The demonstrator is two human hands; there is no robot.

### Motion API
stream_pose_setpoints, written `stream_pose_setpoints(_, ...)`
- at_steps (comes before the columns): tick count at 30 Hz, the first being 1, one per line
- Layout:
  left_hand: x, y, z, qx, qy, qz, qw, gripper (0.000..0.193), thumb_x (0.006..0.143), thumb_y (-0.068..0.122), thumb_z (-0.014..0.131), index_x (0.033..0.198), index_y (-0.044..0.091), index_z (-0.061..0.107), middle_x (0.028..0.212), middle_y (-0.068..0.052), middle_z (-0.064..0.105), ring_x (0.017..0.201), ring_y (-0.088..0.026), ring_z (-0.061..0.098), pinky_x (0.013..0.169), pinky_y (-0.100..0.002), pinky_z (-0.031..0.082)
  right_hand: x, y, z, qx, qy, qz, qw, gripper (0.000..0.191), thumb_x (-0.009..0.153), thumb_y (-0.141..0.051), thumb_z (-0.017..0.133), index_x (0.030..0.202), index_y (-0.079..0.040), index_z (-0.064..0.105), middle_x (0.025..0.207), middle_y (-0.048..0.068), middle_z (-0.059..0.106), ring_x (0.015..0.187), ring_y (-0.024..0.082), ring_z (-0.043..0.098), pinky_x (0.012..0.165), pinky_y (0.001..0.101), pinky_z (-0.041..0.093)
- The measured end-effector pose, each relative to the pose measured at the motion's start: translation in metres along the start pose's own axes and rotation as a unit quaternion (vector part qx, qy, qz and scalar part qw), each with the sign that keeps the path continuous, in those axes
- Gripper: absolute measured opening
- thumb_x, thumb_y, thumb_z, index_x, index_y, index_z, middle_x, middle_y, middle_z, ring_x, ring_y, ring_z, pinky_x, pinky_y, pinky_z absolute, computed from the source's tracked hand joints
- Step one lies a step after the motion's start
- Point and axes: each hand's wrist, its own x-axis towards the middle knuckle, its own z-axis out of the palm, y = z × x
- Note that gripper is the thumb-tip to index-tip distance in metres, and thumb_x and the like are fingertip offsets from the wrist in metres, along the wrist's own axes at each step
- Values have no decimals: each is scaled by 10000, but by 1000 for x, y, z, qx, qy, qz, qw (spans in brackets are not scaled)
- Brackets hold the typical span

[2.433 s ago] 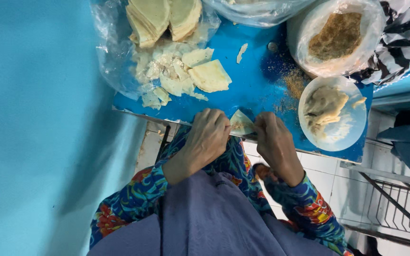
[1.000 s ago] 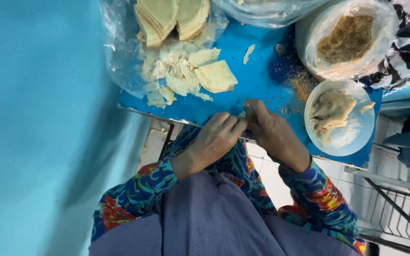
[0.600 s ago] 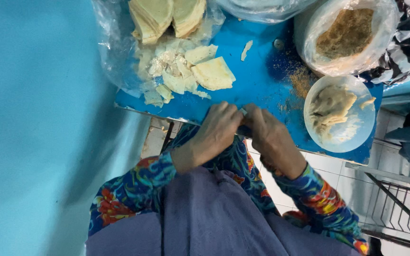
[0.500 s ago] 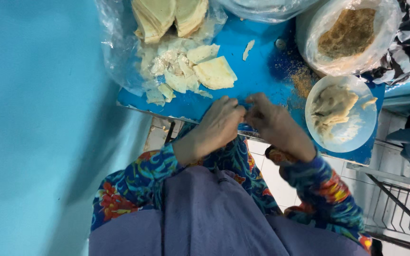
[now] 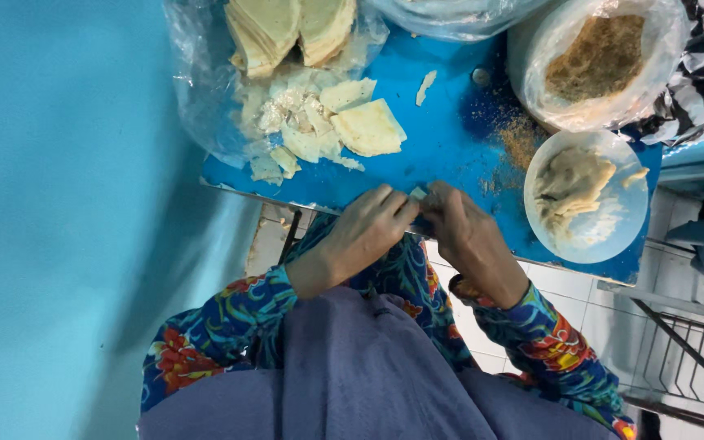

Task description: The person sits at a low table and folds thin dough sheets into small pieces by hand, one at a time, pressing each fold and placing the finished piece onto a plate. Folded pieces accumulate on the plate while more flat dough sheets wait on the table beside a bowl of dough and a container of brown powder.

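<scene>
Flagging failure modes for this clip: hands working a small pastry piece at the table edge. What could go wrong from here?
1. The pastry piece, pinched between left hand and right hand, sits right over the blue table edge; a slip likely drops it to the floor.
2. The bowl stands close to the right hand near the edge; an elbow nudge could tip it.
3. Spilled brown crumbs could stick to the piece.

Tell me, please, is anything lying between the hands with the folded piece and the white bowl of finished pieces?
Nothing visible: between the left hand, right hand, pastry piece and white bowl lies bare blue table.
</scene>
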Motion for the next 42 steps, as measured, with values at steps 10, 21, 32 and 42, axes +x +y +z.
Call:
stream_pose_setpoints(10,0,19,-16,155,-51,32,986,230,859,95,670,1049,-28,709,1031,-110,607,1045,-237,565,933,-342,509,-11,10,15,-102,42,-79,991,465,885,63,672,1315,51,495,1068,205,695,921,353,701,724,406,572)
stream_pose_setpoints(21,18,6,6,123,-76,-105,984,697,925,431,647,1394,-79,573,1407,-175,526,1209,-316,499,1007,-472,399,5,4,18,-185,-2,-47,982,681,879,-20,687,1496,79,415,1487,265,545,1436,388,486,1191,508,396)
stream_pose_setpoints(32,-3,-32,-16,43,42,-220,974,450,1014,187,648,1398,-2,508,1389,-180,514,1231,-367,488,1058,-534,339,64,17,-25,-48,-108,35,992,469,973,-156,736,1365,-33,509,915,183,649,895,392,638,757,523,492)
stream_pose_setpoints(42,-1,-34,-12,21,73,-206,976,422,994,66,582,1386,-53,479,1453,-233,493,1385,-391,447,1172,-592,267,99,-3,27,17,39,-55,998,639,843,59,653,1444,-8,449,1131,204,686,1033,429,652,830,479,542)
